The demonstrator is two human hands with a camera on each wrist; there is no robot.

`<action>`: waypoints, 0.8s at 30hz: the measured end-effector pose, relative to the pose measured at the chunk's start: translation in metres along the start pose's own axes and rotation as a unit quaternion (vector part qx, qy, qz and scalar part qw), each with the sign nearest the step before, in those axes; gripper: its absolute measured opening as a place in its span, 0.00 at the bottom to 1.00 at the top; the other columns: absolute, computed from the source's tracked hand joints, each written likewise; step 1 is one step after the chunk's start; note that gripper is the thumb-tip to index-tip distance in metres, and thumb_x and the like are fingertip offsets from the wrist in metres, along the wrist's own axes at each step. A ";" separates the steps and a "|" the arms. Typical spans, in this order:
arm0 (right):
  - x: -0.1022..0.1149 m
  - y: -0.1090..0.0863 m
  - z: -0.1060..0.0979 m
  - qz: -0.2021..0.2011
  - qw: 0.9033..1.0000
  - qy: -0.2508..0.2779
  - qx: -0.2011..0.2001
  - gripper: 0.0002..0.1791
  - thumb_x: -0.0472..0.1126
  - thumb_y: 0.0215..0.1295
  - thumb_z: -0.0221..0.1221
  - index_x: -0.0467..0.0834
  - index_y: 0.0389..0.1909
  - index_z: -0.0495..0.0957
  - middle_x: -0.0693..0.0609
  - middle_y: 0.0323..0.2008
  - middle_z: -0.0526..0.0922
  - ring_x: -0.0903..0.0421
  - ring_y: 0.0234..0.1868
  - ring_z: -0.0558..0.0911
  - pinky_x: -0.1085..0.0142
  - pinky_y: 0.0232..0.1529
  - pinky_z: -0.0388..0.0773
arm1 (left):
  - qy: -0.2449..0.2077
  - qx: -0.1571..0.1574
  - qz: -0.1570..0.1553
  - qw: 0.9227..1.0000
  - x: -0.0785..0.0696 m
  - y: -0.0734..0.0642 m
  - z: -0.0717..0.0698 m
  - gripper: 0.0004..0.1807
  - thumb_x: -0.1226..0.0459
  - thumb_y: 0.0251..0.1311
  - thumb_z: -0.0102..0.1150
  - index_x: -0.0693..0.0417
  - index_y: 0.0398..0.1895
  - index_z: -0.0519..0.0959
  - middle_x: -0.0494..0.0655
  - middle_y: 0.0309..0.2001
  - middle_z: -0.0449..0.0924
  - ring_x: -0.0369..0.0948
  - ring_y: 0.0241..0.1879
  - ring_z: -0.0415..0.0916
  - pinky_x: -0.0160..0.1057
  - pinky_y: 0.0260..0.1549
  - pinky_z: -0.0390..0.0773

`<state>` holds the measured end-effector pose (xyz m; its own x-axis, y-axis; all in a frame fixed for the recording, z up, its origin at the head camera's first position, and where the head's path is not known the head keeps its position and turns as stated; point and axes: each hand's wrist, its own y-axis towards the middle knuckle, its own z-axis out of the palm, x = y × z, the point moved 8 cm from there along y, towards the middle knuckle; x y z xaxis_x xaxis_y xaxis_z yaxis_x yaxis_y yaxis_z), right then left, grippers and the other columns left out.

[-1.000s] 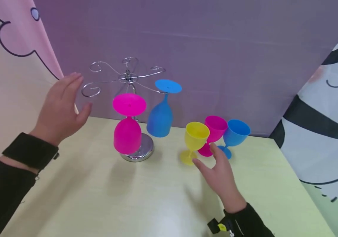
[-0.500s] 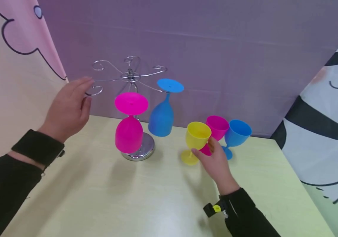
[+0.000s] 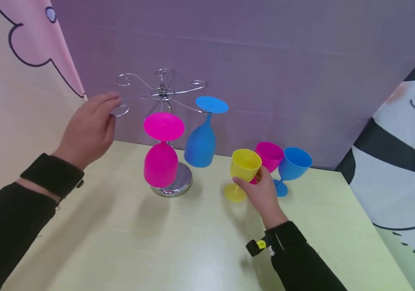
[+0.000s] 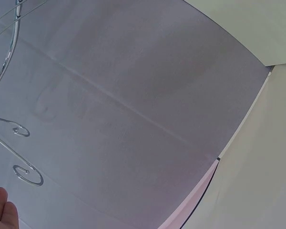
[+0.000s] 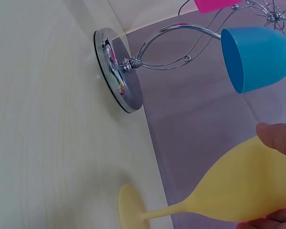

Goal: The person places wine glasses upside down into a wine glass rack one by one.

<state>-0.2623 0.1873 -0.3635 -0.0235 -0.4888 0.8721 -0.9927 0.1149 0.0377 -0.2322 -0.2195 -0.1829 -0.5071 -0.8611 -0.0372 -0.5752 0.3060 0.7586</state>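
Note:
My right hand (image 3: 262, 194) grips the bowl of a yellow plastic goblet (image 3: 245, 165), thumb on one side and fingers on the other. The goblet stands upright; in the right wrist view its round foot (image 5: 131, 207) is at the tabletop. My left hand (image 3: 91, 125) is raised beside the chrome goblet rack (image 3: 162, 93), fingertips right at one of its curled arm ends (image 3: 122, 110). In the left wrist view only a few fingertips (image 4: 8, 217) show, below two curled hooks. A pink goblet (image 3: 161, 165) and a blue goblet (image 3: 201, 145) hang upside down from the rack.
Behind the yellow goblet, a second pink goblet (image 3: 270, 153) and a second blue goblet (image 3: 294, 163) stand upright on the pale table (image 3: 178, 246). The rack's round chrome base (image 3: 182, 184) stands near the back edge. A purple backdrop (image 3: 251, 72) rises behind.
My right hand has moved forward and closed its fingers round the yellow goblet's bowl. The left hand has moved right to the rack's curled arm end. The view has shifted slightly.

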 end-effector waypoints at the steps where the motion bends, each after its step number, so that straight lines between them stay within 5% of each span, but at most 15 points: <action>1: 0.000 0.001 0.000 0.000 1.000 0.001 -0.002 0.53 0.61 0.53 0.68 0.46 0.74 0.54 0.46 0.66 0.67 0.46 0.63 0.69 0.50 0.64 0.71 | 0.000 0.001 -0.001 1.000 0.000 0.000 0.000 0.22 0.70 0.67 0.47 0.66 0.63 0.71 0.61 0.64 0.70 0.56 0.64 0.66 0.51 0.67 0.64; 10: 0.002 0.002 0.001 0.005 1.000 0.002 -0.008 0.49 0.60 0.55 0.67 0.45 0.72 0.55 0.46 0.65 0.68 0.46 0.62 0.70 0.50 0.64 0.71 | 0.008 0.012 -0.015 1.000 0.002 -0.002 0.004 0.21 0.70 0.67 0.50 0.66 0.63 0.71 0.61 0.64 0.71 0.56 0.64 0.66 0.51 0.67 0.65; 24: -0.001 0.000 0.001 0.009 1.000 0.013 -0.014 0.48 0.58 0.58 0.66 0.43 0.73 0.56 0.44 0.65 0.68 0.46 0.63 0.70 0.52 0.64 0.71 | 0.016 -0.007 0.012 1.000 -0.003 -0.005 0.000 0.22 0.71 0.65 0.52 0.66 0.62 0.72 0.61 0.63 0.72 0.55 0.64 0.67 0.52 0.65 0.67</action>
<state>-0.2630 0.1865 -0.3648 -0.0387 -0.4642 0.8849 -0.9884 0.1477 0.0343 -0.2279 -0.2184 -0.1866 -0.5003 -0.8658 0.0021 -0.5541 0.3221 0.7676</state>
